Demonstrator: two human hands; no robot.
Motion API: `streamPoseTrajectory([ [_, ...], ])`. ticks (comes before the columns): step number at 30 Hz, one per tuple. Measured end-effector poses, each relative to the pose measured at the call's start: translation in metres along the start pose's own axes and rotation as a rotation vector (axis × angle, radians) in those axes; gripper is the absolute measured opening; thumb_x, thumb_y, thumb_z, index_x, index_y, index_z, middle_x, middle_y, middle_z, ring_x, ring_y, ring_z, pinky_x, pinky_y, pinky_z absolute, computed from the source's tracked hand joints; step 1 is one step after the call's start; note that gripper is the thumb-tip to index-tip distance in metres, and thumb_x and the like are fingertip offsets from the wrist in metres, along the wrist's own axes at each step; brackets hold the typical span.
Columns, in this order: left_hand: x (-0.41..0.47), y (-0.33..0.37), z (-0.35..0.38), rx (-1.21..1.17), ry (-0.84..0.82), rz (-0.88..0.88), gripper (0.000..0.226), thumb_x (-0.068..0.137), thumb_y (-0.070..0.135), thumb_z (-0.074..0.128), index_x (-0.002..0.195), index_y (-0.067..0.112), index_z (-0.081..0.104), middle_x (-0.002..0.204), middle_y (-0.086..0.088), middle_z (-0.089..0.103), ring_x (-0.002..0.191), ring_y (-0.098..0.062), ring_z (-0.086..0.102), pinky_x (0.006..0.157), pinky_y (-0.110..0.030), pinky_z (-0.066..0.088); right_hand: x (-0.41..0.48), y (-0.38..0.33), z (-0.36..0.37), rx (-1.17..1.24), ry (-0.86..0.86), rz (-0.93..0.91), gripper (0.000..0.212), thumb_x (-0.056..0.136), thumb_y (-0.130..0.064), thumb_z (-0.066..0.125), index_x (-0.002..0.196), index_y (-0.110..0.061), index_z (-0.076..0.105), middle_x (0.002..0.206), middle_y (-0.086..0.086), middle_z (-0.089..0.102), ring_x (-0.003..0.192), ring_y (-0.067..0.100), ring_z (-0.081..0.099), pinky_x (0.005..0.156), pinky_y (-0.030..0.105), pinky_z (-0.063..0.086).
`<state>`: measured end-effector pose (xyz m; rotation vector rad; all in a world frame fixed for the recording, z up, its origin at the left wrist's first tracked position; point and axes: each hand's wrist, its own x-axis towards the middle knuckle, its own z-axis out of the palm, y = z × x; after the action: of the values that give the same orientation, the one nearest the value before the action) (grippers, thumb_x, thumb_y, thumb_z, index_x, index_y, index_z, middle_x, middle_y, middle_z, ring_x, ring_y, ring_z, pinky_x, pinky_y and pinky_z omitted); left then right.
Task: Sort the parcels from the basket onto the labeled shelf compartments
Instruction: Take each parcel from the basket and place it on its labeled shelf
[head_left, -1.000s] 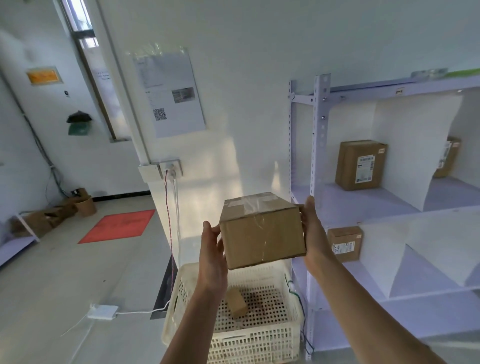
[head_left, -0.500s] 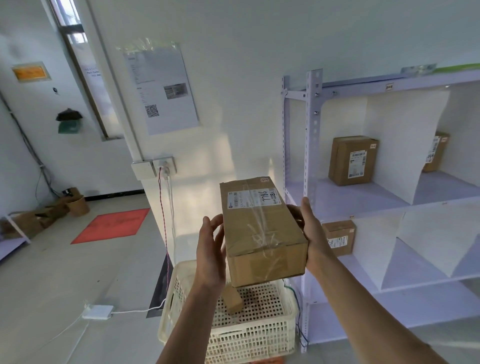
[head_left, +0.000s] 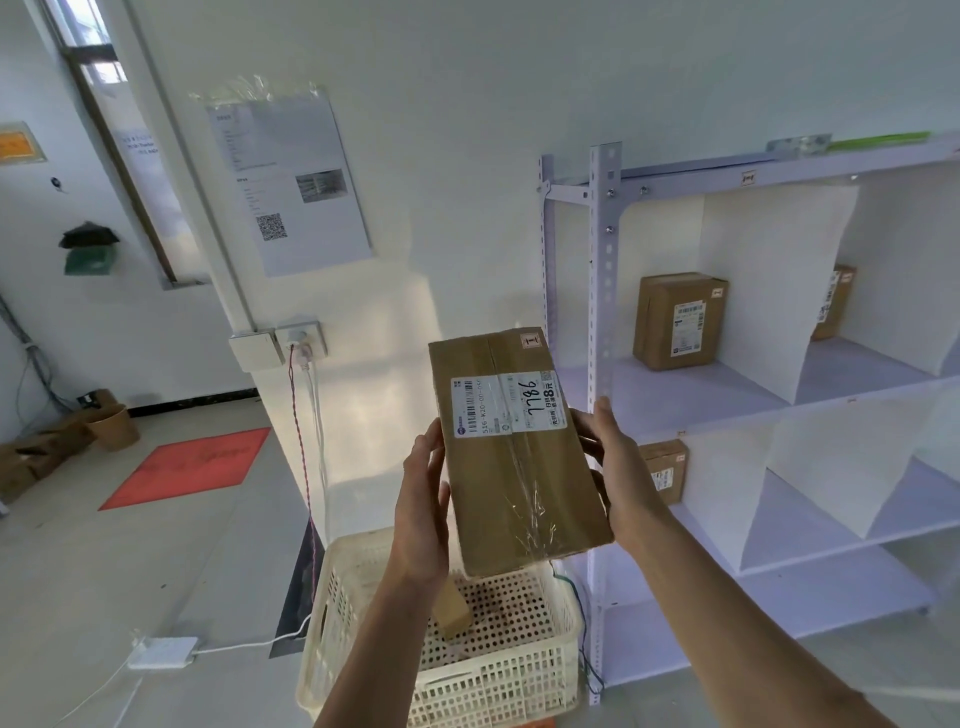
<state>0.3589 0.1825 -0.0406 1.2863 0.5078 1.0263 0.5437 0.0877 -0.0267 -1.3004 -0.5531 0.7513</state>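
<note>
I hold a brown cardboard parcel (head_left: 519, 467) upright in front of me, its label with handwritten "7786" facing me. My left hand (head_left: 422, 512) grips its left side and my right hand (head_left: 615, 467) its right side. Below stands the cream perforated basket (head_left: 519, 670) with one small brown parcel (head_left: 453, 610) inside. To the right is the pale shelf (head_left: 602, 291) with white dividers. One labelled parcel (head_left: 678, 322) sits in the upper left compartment, another (head_left: 834, 301) in the compartment to its right, and a small one (head_left: 665, 470) in the middle left compartment.
A white wall with a taped paper notice (head_left: 291, 182) and a socket (head_left: 301, 340) with cables stands behind the basket. A white adapter (head_left: 162, 652) lies on the floor at left. Farther left are a red mat (head_left: 192, 465) and cardboard scraps (head_left: 47, 449).
The parcel has been tipped up from lying flat, so its labelled face now points at me. Both hands rose with it, and my view shifted slightly right toward the shelf.
</note>
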Motion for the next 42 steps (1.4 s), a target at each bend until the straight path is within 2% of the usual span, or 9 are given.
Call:
streamPoseTrajectory([
  [4, 0.000, -0.003, 0.021, 0.094, -0.015, 0.044, 0.069, 0.090, 0.082, 0.033, 0.148, 0.049, 0.052, 0.153, 0.027, 0.051, 0.149, -0.007, 0.042, 0.126, -0.061, 0.029, 0.004, -0.002, -0.014, 0.002, 0.021, -0.013, 0.053, 0.106, -0.062, 0.027, 0.128, -0.036, 0.068, 0.130, -0.006, 0.072, 0.132, 0.021, 0.059, 0.112, 0.050, 0.043],
  [14, -0.005, -0.015, 0.105, 0.150, -0.110, 0.041, 0.075, 0.087, 0.082, 0.037, 0.151, 0.045, 0.049, 0.157, 0.024, 0.047, 0.149, -0.006, 0.041, 0.124, -0.063, 0.030, 0.012, -0.028, -0.093, 0.040, 0.128, -0.052, 0.062, 0.099, -0.075, 0.032, 0.130, -0.035, 0.068, 0.133, -0.001, 0.071, 0.133, 0.026, 0.059, 0.118, 0.060, 0.038],
  [18, -0.006, -0.025, 0.149, 0.185, -0.145, 0.037, 0.058, 0.098, 0.068, 0.032, 0.150, 0.049, 0.048, 0.157, 0.028, 0.046, 0.147, -0.004, 0.042, 0.124, -0.063, 0.031, 0.019, -0.038, -0.135, 0.031, 0.176, -0.084, 0.089, 0.071, -0.099, 0.038, 0.132, -0.041, 0.066, 0.136, -0.005, 0.069, 0.137, 0.027, 0.054, 0.120, 0.062, 0.033],
  [21, -0.006, -0.029, 0.180, 0.175, -0.179, 0.012, 0.062, 0.096, 0.072, 0.037, 0.152, 0.046, 0.048, 0.158, 0.024, 0.046, 0.148, -0.007, 0.042, 0.124, -0.063, 0.030, 0.027, -0.047, -0.163, 0.081, 0.199, -0.080, 0.071, 0.090, -0.084, 0.035, 0.133, -0.038, 0.066, 0.136, -0.002, 0.069, 0.136, 0.026, 0.056, 0.119, 0.059, 0.036],
  [24, -0.006, -0.032, 0.208, 0.177, -0.223, 0.015, 0.089, 0.078, 0.093, 0.048, 0.152, 0.044, 0.047, 0.157, 0.022, 0.048, 0.149, -0.010, 0.043, 0.124, -0.063, 0.029, 0.036, -0.052, -0.187, 0.111, 0.226, -0.080, 0.068, 0.100, -0.073, 0.032, 0.145, -0.029, 0.057, 0.139, 0.001, 0.067, 0.136, 0.026, 0.056, 0.118, 0.054, 0.039],
  [28, 0.004, -0.035, 0.236, 0.153, -0.260, -0.019, 0.105, 0.064, 0.098, 0.058, 0.151, 0.040, 0.048, 0.149, 0.024, 0.055, 0.143, -0.005, 0.048, 0.126, -0.056, 0.029, 0.053, -0.057, -0.207, 0.144, 0.245, -0.089, 0.074, 0.097, -0.078, 0.032, 0.146, -0.028, 0.057, 0.138, 0.003, 0.067, 0.133, 0.025, 0.058, 0.116, 0.053, 0.041],
  [34, 0.057, -0.061, 0.266, 0.163, -0.251, -0.004, 0.062, 0.094, 0.062, 0.043, 0.152, 0.038, 0.047, 0.134, 0.037, 0.061, 0.128, 0.010, 0.056, 0.117, -0.036, 0.038, 0.115, -0.050, -0.226, 0.146, 0.280, -0.114, 0.108, 0.063, -0.103, 0.042, 0.146, -0.037, 0.056, 0.141, -0.003, 0.066, 0.138, 0.023, 0.054, 0.120, 0.060, 0.034],
  [37, 0.093, -0.080, 0.274, 0.149, -0.245, -0.023, 0.058, 0.097, 0.059, 0.047, 0.151, 0.039, 0.048, 0.138, 0.023, 0.064, 0.129, 0.002, 0.059, 0.111, -0.034, 0.045, 0.141, -0.057, -0.229, 0.141, 0.273, -0.097, 0.099, 0.070, -0.097, 0.036, 0.146, -0.037, 0.056, 0.144, 0.000, 0.064, 0.141, 0.026, 0.052, 0.121, 0.062, 0.033],
  [42, 0.142, -0.105, 0.288, 0.069, -0.222, -0.041, 0.058, 0.094, 0.050, 0.055, 0.149, 0.031, 0.050, 0.125, 0.017, 0.071, 0.113, 0.002, 0.067, 0.083, -0.012, 0.056, 0.192, -0.053, -0.235, 0.075, 0.286, -0.070, 0.090, 0.076, -0.096, 0.032, 0.142, -0.040, 0.060, 0.142, 0.001, 0.065, 0.141, 0.028, 0.051, 0.122, 0.063, 0.031],
])
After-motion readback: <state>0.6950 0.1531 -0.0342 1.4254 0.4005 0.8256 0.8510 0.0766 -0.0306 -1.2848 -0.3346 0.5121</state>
